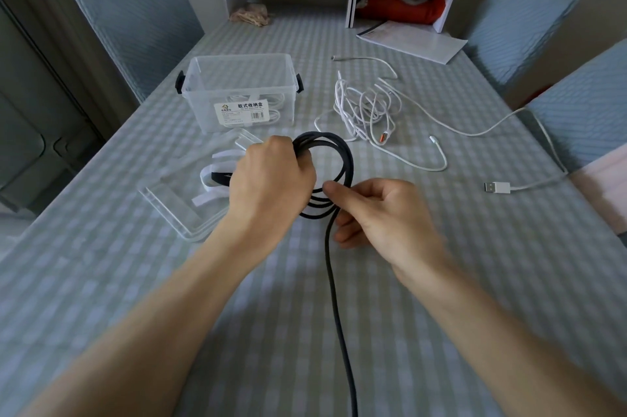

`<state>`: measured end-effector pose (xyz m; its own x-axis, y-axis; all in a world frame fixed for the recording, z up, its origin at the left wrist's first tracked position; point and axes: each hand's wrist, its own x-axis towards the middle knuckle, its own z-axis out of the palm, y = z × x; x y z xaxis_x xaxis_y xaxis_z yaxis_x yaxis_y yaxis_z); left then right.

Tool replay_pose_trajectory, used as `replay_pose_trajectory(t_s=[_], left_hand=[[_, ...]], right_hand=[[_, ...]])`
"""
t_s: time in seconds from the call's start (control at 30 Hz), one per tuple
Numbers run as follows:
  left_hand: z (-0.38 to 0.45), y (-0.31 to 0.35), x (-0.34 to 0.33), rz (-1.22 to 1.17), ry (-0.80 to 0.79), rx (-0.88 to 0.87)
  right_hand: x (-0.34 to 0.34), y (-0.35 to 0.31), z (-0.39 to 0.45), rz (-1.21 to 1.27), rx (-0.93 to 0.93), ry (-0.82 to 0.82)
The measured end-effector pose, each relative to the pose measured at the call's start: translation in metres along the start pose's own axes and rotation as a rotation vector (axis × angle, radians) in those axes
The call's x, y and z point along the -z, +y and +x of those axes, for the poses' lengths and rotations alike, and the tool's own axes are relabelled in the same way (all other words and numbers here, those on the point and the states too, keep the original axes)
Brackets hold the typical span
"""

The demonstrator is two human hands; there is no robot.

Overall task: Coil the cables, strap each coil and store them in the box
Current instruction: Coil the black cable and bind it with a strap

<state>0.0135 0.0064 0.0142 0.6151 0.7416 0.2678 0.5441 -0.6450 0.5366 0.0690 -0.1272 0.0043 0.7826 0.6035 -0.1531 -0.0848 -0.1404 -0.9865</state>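
The black cable (334, 172) is part-coiled, gripped by the left hand (271, 179) and pinched by the right hand (373, 213); white cables (366, 107) lie uncoiled near the worktop's right edge.

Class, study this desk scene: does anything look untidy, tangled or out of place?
Yes. The white cables lie in a loose tangle right of the clear box, one plug trailing toward the table edge. The box lid lies off, beside scattered straps.

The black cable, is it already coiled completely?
No, the black cable has several loops in the left hand, but a long tail runs toward the camera.
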Motion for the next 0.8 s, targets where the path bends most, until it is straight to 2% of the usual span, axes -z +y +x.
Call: replay_pose_trajectory(t_s=[0.13, 0.23, 0.33, 0.47, 0.63, 0.8], left_hand=[[-0.006, 0.003, -0.001, -0.167, -0.007, -0.008], [-0.012, 0.009, -0.002, -0.21, 0.023, -0.049], [-0.017, 0.01, -0.004, -0.216, 0.009, -0.099], [-0.021, 0.012, -0.004, -0.27, -0.087, -0.095], [-0.017, 0.008, 0.002, -0.228, -0.181, -0.014], [-0.007, 0.006, 0.0, -0.516, -0.317, 0.262]], right_hand=[[0.002, 0.0, 0.004, 0.089, -0.071, 0.053], [0.004, -0.001, 0.003, 0.025, -0.011, 0.06], [0.005, 0.001, 0.005, -0.122, 0.095, 0.109], [0.016, 0.004, 0.012, -0.472, 0.243, 0.193], [0.029, -0.003, 0.014, -0.713, 0.298, 0.153], [0.034, -0.002, 0.016, -0.807, 0.281, 0.013]])
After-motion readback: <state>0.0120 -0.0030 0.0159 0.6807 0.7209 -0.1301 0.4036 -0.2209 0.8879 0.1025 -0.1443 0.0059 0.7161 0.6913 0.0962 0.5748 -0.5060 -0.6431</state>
